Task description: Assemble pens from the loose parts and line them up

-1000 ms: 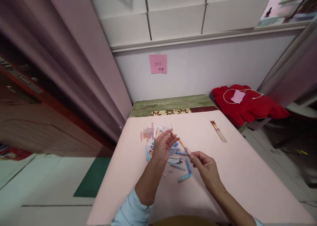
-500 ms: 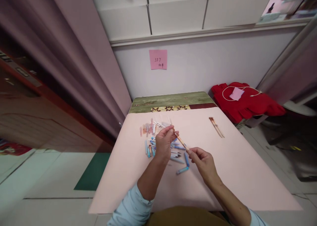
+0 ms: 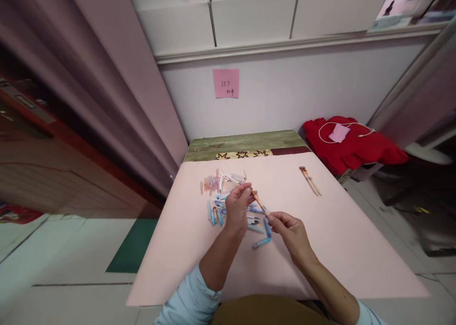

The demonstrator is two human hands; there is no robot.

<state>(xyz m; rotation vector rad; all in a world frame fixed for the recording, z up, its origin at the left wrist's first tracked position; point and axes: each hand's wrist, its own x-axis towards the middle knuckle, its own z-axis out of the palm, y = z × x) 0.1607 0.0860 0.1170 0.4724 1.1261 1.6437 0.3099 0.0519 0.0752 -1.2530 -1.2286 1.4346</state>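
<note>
While both forearms angle inward over the pink table cover point(image 3: 342, 253), the right hand point(image 3: 292, 232) pinches one tan pen point(image 3: 260, 203) by its near end and the left hand point(image 3: 238, 208) grips its far end, above loose pen parts point(image 3: 214, 215) too jumbled to count. Bare cover spreads rightward, around two brown-capped pens point(image 3: 310, 181) near the right edge; one pink sticky note point(image 3: 225, 83) marks the wall point(image 3: 278, 92).

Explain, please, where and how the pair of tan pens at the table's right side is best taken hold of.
Perhaps pinch the pair of tan pens across mid-length, the right hand coming from above and closing on the two outer long sides: they lie flat, slim and close together, apart from the blue pieces.
</note>
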